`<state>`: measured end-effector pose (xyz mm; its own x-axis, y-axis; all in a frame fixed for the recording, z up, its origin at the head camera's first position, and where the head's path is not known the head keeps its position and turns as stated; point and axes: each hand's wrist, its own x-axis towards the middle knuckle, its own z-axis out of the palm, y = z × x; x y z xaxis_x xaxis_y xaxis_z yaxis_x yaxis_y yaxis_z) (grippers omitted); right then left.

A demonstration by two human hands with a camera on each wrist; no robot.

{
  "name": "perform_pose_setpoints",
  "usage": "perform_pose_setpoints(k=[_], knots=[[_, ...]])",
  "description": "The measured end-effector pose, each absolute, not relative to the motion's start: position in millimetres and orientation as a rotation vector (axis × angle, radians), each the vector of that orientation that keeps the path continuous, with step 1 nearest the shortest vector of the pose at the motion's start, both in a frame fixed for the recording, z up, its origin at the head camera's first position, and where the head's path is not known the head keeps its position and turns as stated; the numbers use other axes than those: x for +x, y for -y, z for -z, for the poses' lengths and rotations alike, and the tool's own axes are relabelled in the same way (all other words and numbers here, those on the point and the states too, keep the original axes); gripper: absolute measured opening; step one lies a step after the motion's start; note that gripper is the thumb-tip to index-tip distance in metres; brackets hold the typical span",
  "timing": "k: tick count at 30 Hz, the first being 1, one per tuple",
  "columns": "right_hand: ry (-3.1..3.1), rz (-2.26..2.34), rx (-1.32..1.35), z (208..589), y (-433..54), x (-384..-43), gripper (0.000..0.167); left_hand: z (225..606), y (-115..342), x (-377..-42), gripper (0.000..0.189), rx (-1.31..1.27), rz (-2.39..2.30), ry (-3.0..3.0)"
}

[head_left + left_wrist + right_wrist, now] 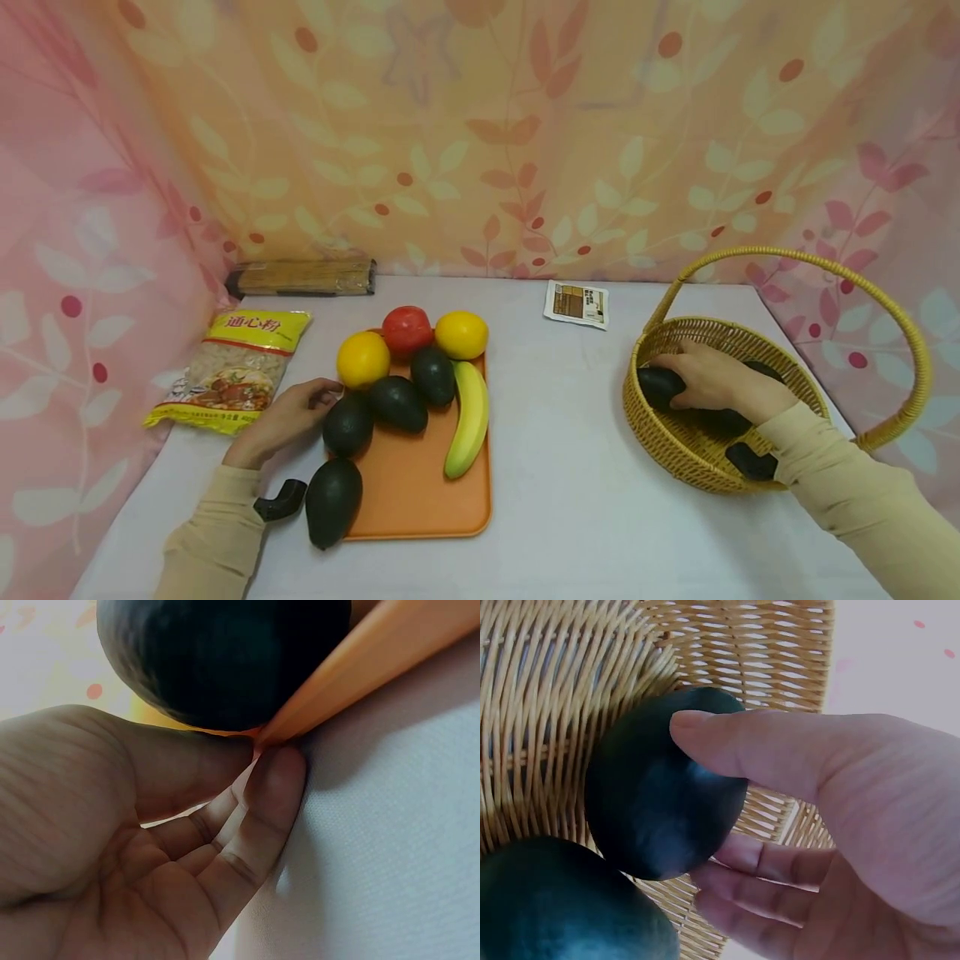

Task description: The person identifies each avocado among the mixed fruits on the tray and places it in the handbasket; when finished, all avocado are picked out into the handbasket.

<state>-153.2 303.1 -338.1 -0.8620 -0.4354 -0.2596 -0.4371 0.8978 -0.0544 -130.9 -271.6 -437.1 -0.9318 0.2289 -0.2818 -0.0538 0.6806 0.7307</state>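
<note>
My left hand (288, 421) pinches the left edge of an orange tray (408, 504) between thumb and fingers. In the left wrist view a dark avocado (225, 660) sits just above that pinch, inside the tray rim (345, 686). Several avocados, a banana (468, 417), a red fruit (407, 331) and two yellow fruits (363, 359) lie on the tray. On the right, my right hand (708, 382) reaches into a wicker basket (660, 446) and grips a dark avocado (664, 787), thumb on top and fingers beneath. Another avocado (562, 907) lies beside it in the basket.
A bag of pasta (232, 371) lies left of the tray. Behind stands a wrapped brown bundle (307, 277), and a small white packet (577, 304) lies at the back. The basket's tall handle (810, 260) arches over it. Patterned curtains (450, 167) border the white table.
</note>
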Motion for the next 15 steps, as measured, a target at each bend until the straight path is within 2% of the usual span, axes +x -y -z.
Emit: perform_pose_setpoints(k=[11,15], knots=[[-2.608,0.089,-0.598,343.2,-299.3,-153.4,0.072,436.7,270.6,-130.3,0.037,0.142,-1.129,-2.551],[-2.693,0.01,-0.572,343.8,-297.9,-150.5,0.071,438.0,270.9,-129.3,0.037,0.159,-1.143,-2.553]])
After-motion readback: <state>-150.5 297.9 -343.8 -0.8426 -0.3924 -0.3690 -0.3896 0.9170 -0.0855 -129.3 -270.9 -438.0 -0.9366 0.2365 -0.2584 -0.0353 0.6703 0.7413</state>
